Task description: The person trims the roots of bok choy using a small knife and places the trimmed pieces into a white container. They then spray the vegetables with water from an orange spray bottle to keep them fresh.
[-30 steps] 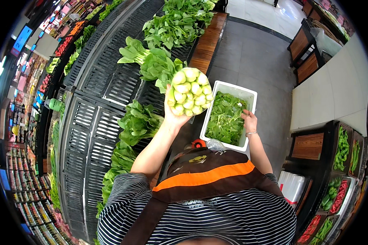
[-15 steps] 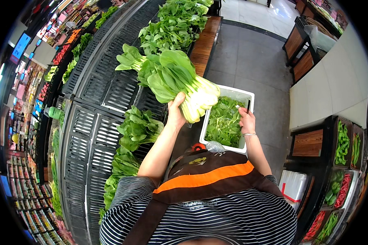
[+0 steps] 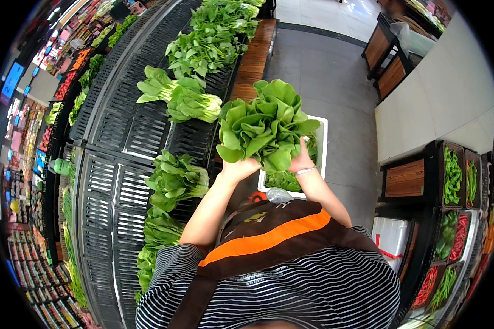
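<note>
Between my two hands, above the white box, is a bunch of bok choy [image 3: 263, 123]. Its green leaf tops face up at me, and the pale stems are hidden below them. My left hand [image 3: 240, 169] grips the bunch from its left side, while my right hand [image 3: 302, 159] closes round its right side. Leaves cover most of the fingers. Partly behind the bunch stands the white box [image 3: 323, 148], holding loose leafy greens [image 3: 285, 180]. Another bok choy bunch [image 3: 192, 103] lies on the black slatted rack [image 3: 148, 129] to the left.
More bok choy [image 3: 177, 180] lines the rack's near edge, and leafy greens [image 3: 208, 49] are heaped at its far end. A wooden ledge [image 3: 252, 60] runs beside the grey floor [image 3: 318, 71]. On the right, a dark stand holds green peppers [image 3: 453, 175] and red chillies [image 3: 459, 236].
My right hand has left the box and taken hold of the bok choy alongside my left. The bunch has turned from lying sideways to leaf tops up. The view has shifted slightly.
</note>
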`<state>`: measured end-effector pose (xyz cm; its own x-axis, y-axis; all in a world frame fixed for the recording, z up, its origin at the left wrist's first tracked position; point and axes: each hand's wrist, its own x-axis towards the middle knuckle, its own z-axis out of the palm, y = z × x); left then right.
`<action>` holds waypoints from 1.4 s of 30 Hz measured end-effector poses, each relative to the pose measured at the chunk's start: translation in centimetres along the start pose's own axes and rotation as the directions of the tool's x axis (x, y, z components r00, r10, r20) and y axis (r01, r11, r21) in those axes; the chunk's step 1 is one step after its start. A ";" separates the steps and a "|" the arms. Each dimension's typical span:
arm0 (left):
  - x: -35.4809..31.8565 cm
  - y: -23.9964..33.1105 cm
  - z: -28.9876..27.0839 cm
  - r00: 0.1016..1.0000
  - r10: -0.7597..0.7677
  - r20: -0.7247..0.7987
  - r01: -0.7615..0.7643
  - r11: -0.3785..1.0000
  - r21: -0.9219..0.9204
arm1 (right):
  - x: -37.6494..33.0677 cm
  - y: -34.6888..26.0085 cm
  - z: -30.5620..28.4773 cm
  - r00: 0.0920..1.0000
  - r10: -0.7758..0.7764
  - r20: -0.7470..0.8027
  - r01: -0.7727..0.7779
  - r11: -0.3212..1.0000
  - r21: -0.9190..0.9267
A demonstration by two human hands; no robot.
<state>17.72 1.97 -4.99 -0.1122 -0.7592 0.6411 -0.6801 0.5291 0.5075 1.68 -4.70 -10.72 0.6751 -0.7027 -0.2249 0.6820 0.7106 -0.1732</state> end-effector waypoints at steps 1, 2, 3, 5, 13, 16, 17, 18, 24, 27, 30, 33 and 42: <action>0.1 0.0 -0.2 0.996 -0.055 0.072 0.061 0.995 -0.074 | 0.5 0.3 -0.6 0.998 -0.038 0.047 0.040 0.999 -0.030; -0.4 -0.4 0.0 0.988 0.149 0.048 -0.153 0.985 0.076 | 0.5 0.2 -1.3 0.956 0.028 0.291 -0.071 0.988 0.140; -0.8 -0.5 0.1 0.987 0.132 0.088 -0.139 0.987 0.079 | 0.6 0.2 -1.9 0.967 -0.003 0.256 -0.017 0.997 0.074; -1.6 -1.2 0.1 0.992 -0.004 0.126 0.007 1.000 -0.025 | 0.7 0.6 -1.1 0.988 -0.042 0.148 0.052 0.997 -0.065; -0.1 -0.2 -0.7 0.737 -0.468 0.488 0.659 0.336 -0.673 | -0.7 0.0 1.0 0.983 -0.095 -0.160 0.021 0.911 -0.411; -0.9 -1.3 0.2 0.870 -0.378 0.316 0.491 0.719 -0.492 | -1.9 0.3 -0.1 0.985 -0.029 -0.168 -0.042 0.913 -0.405; -0.6 -1.1 0.3 0.915 -0.314 0.253 0.395 0.825 -0.405 | -2.3 0.3 -0.9 0.984 -0.007 -0.178 -0.066 0.915 -0.399; -0.5 -0.8 0.2 0.919 -0.307 0.247 0.381 0.854 -0.355 | -2.9 0.5 -1.9 0.982 0.030 -0.187 -0.102 0.915 -0.389; 1.5 2.2 -1.5 0.918 -0.268 0.291 0.296 0.954 -0.056 | -6.0 1.3 -6.4 0.971 0.134 -0.196 -0.193 0.928 -0.320; 1.7 2.6 -1.8 0.889 -0.311 0.337 0.363 0.926 -0.103 | -6.2 1.9 -7.3 0.971 0.163 -0.177 -0.208 0.936 -0.283; 1.6 2.9 -2.1 0.891 -0.294 0.346 0.382 0.897 -0.221 | -6.3 1.9 -7.5 0.973 0.166 -0.161 -0.202 0.949 -0.243; 1.3 2.9 -2.1 0.902 -0.282 0.327 0.372 0.893 -0.255 | -5.9 2.0 -6.9 0.981 0.160 -0.111 -0.176 0.972 -0.157; 0.3 1.2 -1.3 0.897 -0.307 0.319 0.408 0.852 -0.328 | 0.3 3.0 -7.0 0.974 0.092 0.206 -0.146 0.953 0.266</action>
<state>17.81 2.90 -3.47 -0.1230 -0.9639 0.2360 -0.3881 0.2656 0.8825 1.94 -2.52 -18.03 0.7784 -0.6266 -0.0370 0.6258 0.7702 0.1229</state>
